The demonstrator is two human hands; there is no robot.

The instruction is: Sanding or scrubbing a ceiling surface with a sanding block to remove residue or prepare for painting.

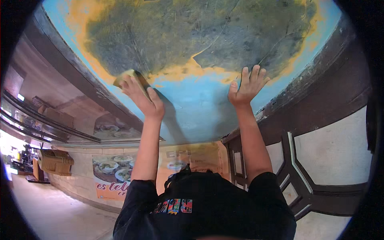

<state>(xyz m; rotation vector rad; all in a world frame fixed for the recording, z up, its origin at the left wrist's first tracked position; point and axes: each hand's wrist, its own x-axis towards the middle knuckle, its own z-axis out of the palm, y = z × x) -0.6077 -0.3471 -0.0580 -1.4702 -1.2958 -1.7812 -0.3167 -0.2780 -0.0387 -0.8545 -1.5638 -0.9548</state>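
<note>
A painted panel (192, 99) spans the upper part of the head view, with a light blue border, an orange-yellow band and a large dark, scuffed patch that shows cracks. Near the panel's left edge, my left hand (144, 99) holds a yellowish block, perhaps a sponge or sanding block (132, 75), against the surface, its thumb on one side. On the right, my right hand (249, 85) lies with spread fingers on the panel, fingertips at the lower rim of the dark patch, and holds nothing.
Dark frame edges (300, 78) run along the panel. At the lower right are dark wooden lattice pieces (303, 168) with pale panes. Printed food banners (111, 174) hang on the tiled wall at the left. Farther left are stacked tan chairs or similar items (57, 162).
</note>
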